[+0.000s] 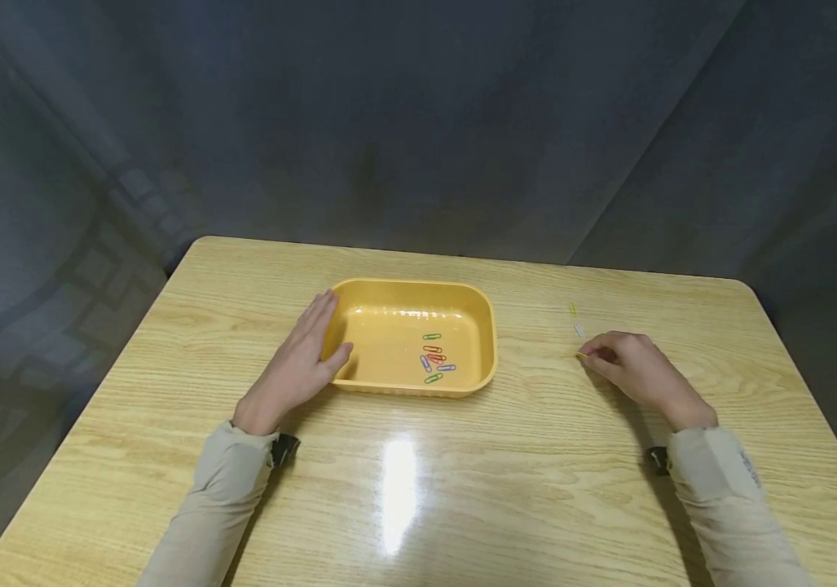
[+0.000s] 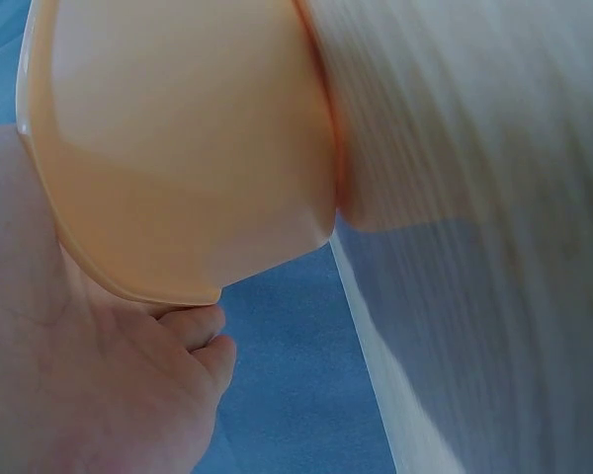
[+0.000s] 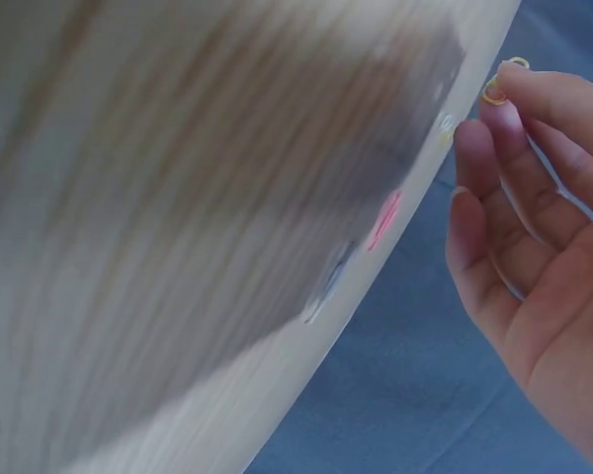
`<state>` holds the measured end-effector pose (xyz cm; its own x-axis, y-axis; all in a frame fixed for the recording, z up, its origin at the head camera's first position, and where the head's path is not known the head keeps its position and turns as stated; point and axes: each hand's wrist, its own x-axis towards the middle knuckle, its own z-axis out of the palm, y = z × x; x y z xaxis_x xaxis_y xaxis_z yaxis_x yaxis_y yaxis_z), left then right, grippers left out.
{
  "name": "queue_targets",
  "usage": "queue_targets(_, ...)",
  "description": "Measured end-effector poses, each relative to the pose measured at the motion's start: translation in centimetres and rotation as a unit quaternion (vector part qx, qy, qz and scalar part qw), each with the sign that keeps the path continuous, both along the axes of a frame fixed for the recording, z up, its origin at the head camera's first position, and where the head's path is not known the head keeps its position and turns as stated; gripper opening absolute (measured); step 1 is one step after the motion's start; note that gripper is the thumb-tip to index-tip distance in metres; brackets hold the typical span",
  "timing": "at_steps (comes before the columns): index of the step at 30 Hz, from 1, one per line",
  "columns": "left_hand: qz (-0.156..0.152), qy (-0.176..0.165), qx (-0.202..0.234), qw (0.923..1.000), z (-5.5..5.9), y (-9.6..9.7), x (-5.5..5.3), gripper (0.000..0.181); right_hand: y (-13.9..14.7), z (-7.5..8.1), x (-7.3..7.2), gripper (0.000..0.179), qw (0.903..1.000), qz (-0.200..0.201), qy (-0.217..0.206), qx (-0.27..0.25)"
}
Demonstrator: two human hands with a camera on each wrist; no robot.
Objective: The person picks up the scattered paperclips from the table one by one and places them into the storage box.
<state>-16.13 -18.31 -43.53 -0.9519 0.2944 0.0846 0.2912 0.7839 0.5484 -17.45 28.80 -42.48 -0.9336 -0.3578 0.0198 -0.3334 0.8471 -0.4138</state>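
Grey cloth hangs behind the wooden counter [image 1: 462, 489] where we sit, sleeves resting on its pale grain. Our right hand [image 1: 634, 371] lies on the counter's right side with its fingers curled; the thumb and forefinger pinch a yellow paper clip [image 1: 581, 355] at its leftmost tip, and the right wrist view shows that same clip [image 3: 496, 87] caught between the fingertips [image 3: 534, 84]. Just beyond this hand, farther from us, two more loose clips lie on the bare wood, a white one [image 1: 579, 329] and a yellow one [image 1: 572, 308], roughly in line, their long axes running away from us.

Our left hand [image 1: 301, 367] rests against the left wall of the yellow plastic tray [image 1: 487, 326], fingers straight and together along the rim, thumb touching the near corner, steadying rather than gripping. The left wrist view shows the tray's rounded corner [image 2: 178, 148] lying against the palm.

The tray lies to the left of the pinched clip, well apart from it, with open counter between them. Our right hand is the nearer one to the loose clips. Inside the tray, toward its near right part, a small cluster of coloured paper clips [image 1: 434, 357] lies on the floor: green, red, blue among them.
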Motion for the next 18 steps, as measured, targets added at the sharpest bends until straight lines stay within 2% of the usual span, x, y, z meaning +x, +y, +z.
queue_targets(6, 0.000, 0.004, 0.004, 1.0000, 0.0, 0.0, 0.1, 0.079, -0.9, 0.5, 0.4, 0.016, 0.9996, 0.006, 0.002, -0.029)
queue_targets(18, 0.001, 0.002, 0.002, 1.0000, 0.1, 0.0, 0.1, 0.079, -2.7, 1.5, 1.0, 0.015, 0.9981, 0.019, 0.027, -0.053)
